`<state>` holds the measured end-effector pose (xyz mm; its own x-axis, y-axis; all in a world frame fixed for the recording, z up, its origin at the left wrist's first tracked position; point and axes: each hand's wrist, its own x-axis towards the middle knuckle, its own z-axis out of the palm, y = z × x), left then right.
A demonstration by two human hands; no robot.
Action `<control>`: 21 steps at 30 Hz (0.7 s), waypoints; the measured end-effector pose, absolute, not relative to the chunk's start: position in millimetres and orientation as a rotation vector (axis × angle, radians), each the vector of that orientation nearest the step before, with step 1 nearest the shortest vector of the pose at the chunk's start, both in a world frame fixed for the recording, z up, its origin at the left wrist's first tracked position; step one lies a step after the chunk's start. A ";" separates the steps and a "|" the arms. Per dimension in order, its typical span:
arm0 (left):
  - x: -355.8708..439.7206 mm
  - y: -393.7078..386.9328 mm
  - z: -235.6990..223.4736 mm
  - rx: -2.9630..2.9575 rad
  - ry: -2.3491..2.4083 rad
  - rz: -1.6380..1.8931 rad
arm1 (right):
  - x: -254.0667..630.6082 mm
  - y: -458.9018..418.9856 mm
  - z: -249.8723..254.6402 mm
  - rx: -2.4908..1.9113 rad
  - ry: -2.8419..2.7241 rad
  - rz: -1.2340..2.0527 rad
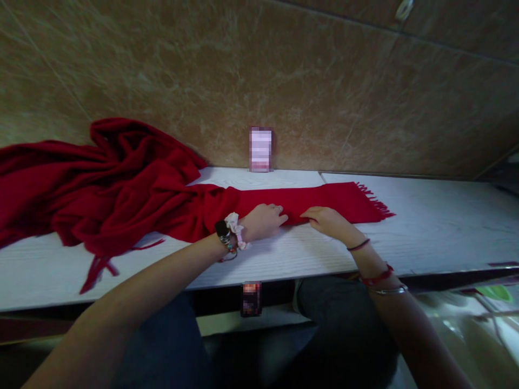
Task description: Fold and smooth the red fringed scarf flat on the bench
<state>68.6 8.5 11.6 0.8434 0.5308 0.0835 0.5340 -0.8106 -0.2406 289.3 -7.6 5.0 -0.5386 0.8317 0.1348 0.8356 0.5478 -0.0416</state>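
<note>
A long red scarf [284,201] lies along the white wood-grained surface. Its right part is folded into a flat, narrow strip ending in a fringe, while its left part is bunched in loose folds. My left hand [263,222] is closed at the strip's near edge, fingers curled over the cloth, with their tips partly hidden. Farther right, my right hand [327,222] pinches the same near edge between thumb and fingers. A dark watch and a pale scrunchie circle the left wrist; a thin dark band, a red band and a silver bangle are on the right arm.
A phone with a lit, blurred screen [260,148] leans upright against the brown marbled wall [365,97] behind the scarf. The white surface [438,227] runs to a near edge above my legs. At the lower right is a green object [495,293].
</note>
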 end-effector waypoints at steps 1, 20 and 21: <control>71.6 8.6 9.5 -2.743 -0.835 -0.053 | 288.6 -7.3 5.4 -1.440 -2.630 -0.050; 67.8 4.4 -3.8 -2.773 -0.737 -0.258 | 301.7 -8.3 6.3 -1.372 -2.659 -0.099; 67.2 4.6 -3.6 -2.786 -0.723 -0.258 | 302.9 -8.8 7.3 -1.388 -2.669 -0.109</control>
